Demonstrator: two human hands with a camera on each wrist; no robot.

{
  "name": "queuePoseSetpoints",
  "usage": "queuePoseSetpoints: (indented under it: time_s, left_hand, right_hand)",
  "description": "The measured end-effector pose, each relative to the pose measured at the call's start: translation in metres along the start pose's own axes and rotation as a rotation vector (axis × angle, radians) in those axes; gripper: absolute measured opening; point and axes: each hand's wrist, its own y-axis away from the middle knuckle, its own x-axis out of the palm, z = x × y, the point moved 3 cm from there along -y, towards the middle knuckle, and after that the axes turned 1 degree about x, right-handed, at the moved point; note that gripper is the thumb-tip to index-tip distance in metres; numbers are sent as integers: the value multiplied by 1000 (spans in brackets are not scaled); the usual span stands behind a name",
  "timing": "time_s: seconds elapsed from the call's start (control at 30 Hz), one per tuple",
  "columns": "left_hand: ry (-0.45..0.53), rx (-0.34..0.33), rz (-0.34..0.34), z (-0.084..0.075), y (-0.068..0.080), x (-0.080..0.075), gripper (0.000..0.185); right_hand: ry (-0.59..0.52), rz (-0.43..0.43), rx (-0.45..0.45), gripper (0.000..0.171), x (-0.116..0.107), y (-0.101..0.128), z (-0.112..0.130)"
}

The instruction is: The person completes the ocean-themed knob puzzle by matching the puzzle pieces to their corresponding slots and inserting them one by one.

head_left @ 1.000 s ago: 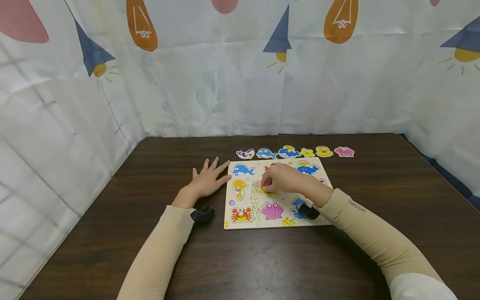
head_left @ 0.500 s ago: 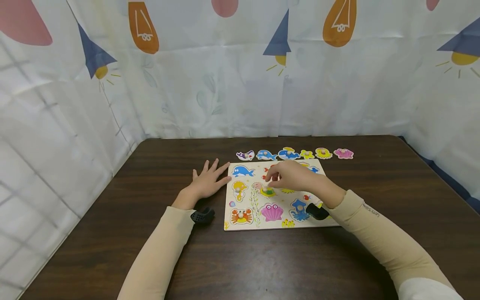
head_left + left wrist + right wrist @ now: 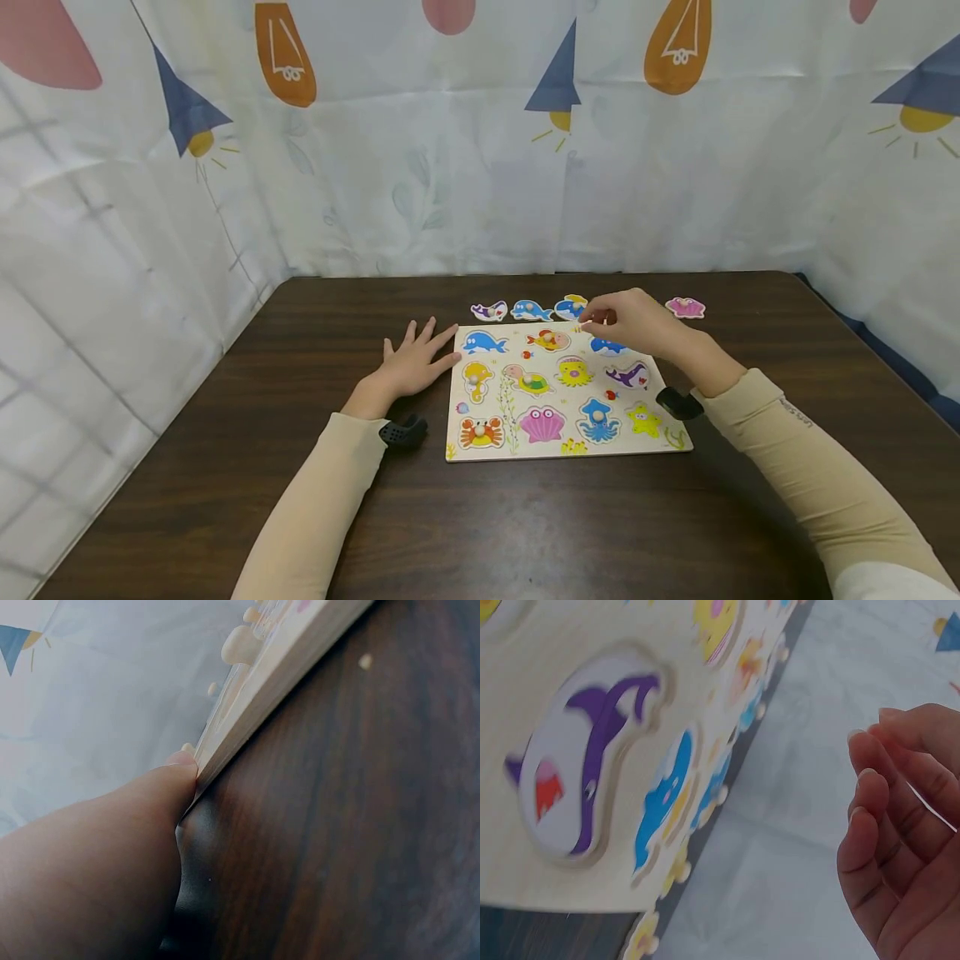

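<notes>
Our left hand lies flat, steadying the puzzle board; our right hand, loosely curled and empty, hovers over the loose pieces beyond it; several slots look unfilled.

Bare table lies near the puzzle board; loose pieces line its far edge.
</notes>
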Motion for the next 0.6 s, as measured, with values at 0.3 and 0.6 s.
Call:
queuePoseSetpoints:
  time_s: [0.3, 0.6]
  left_hand:
    - [3, -2, -4, 1, 0, 0, 69]
    - [-1, 1, 3, 1, -1, 1, 70]
  right_hand:
    - [85, -70, 119, 24, -17, -1, -35]
    - [-95, -74, 280, 36, -28, -11, -90]
